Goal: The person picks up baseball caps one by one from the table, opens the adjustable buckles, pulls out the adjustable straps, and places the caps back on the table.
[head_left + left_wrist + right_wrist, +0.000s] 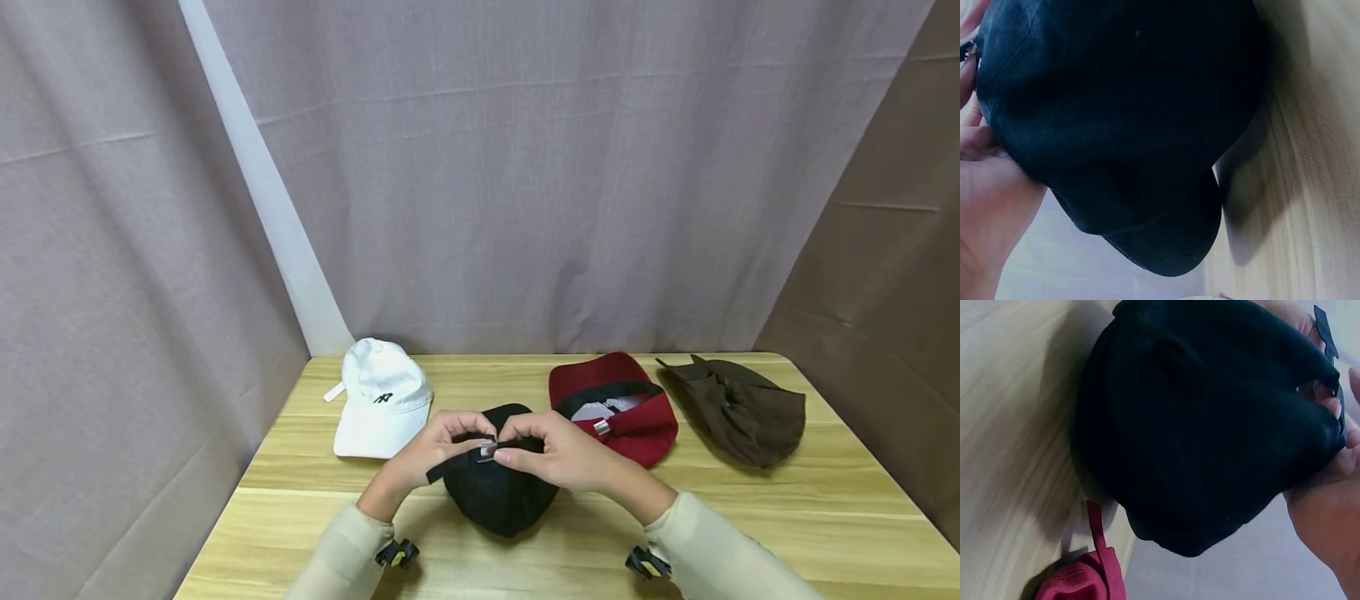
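A black cap (501, 500) is held up between both hands near the middle of the table, its strap side toward me. My left hand (431, 450) pinches the black strap (454, 467) beside a small silver buckle (487, 451); the strap's loose end sticks out to the left. On the other side, my right hand (558, 454) pinches the strap at the buckle between thumb and forefinger. The left wrist view shows the cap's crown and its brim (1172, 250) hanging down. In the right wrist view, the strap opening shows near the right fingers.
On the wooden table (300, 517), a white cap (386, 396) lies at the back left. A dark red cap (652, 425), turned to show its lining and a silver buckle, sits right of the hands. Farther right is a dark brown cap (750, 412). Grey curtain hangs behind.
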A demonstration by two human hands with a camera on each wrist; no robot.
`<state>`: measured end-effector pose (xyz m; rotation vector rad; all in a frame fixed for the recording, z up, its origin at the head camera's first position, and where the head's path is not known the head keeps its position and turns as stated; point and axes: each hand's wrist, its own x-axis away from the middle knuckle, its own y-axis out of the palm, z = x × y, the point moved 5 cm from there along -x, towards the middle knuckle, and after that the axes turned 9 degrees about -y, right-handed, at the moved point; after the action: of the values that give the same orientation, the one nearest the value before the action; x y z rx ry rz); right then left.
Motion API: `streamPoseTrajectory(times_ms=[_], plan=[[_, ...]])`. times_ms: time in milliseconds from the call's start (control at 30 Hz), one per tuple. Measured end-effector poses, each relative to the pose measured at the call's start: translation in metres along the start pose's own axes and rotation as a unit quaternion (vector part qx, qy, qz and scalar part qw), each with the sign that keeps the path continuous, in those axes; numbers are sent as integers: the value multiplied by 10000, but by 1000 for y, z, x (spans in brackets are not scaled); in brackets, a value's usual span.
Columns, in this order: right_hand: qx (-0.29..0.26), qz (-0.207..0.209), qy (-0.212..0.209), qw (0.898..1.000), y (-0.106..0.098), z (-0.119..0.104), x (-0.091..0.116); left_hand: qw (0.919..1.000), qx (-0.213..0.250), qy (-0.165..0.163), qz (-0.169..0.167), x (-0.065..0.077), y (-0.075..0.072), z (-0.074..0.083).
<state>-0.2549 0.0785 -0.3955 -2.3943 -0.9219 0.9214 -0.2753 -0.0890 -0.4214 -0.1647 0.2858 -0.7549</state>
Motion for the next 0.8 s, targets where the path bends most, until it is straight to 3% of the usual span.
streamPoseTrajectory(times_ms=[300, 633, 800], plan=[[-82, -66, 475, 9988, 6, -1, -3, 9998, -174, 40, -2, 1, -1, -4], [-112, -159, 387, 9991, 7, 1, -3, 9996, -208, -132, 134, 5, -2, -7], [-74, -230, 330, 9992, 6, 2, -3, 9997, -107, -53, 192, 7, -3, -8]])
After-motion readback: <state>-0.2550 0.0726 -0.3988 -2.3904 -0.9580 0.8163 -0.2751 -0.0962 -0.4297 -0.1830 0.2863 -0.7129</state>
